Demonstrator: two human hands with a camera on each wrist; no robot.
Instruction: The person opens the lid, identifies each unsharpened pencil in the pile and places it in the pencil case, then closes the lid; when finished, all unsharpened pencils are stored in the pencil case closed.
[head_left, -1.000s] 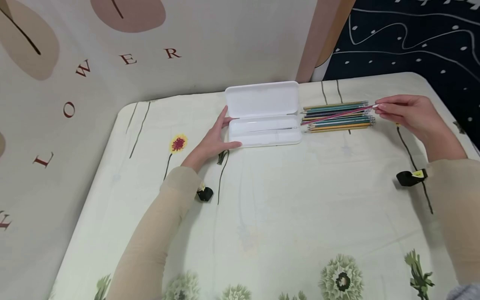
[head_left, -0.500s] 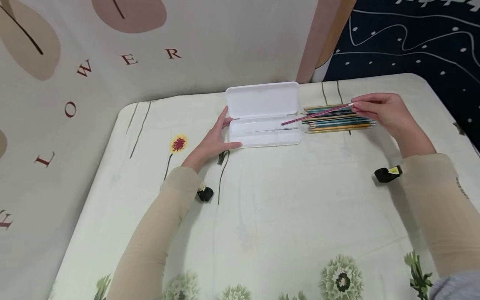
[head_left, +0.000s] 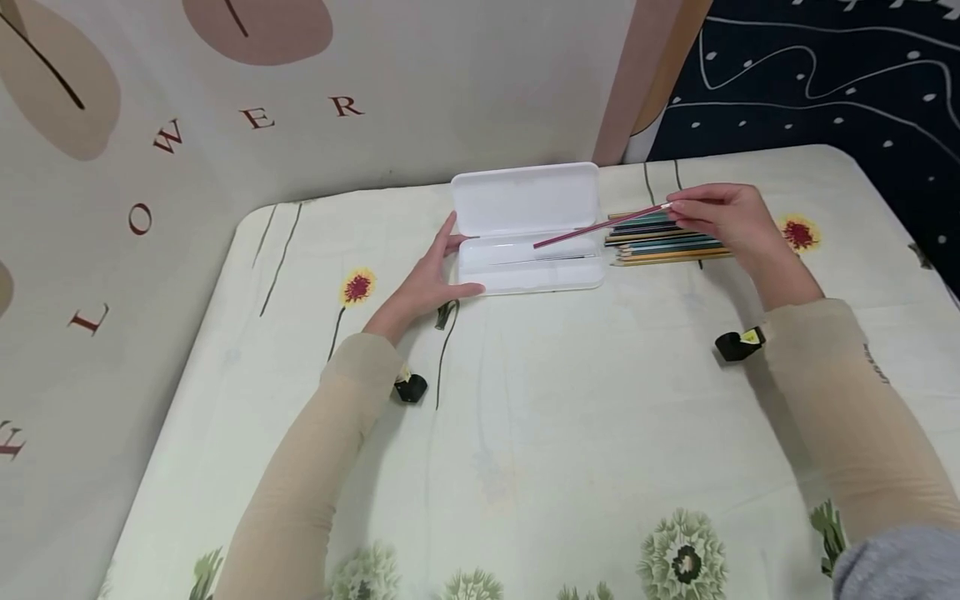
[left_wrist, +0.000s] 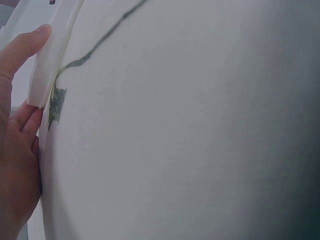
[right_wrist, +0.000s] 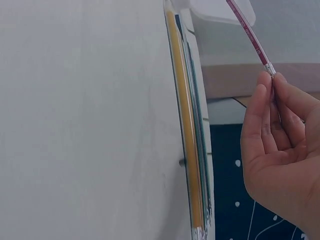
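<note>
Currently pinching red pencil (head_left: 600, 225) by ferrule end, thumb against fingertips of my right hand (head_left: 720, 218). Shaft aims between 8 and 9 o'clock, over lower tray of white case (head_left: 525, 196), lid open at 12. My left hand (head_left: 426, 285) sits at case's 8 o'clock: fingers spread, fairly straight, thumb on near wall. Thin pencil (head_left: 547, 259) lies in tray. Pencil row (head_left: 660, 245) at case's 3 o'clock, partly behind my right hand.
</note>
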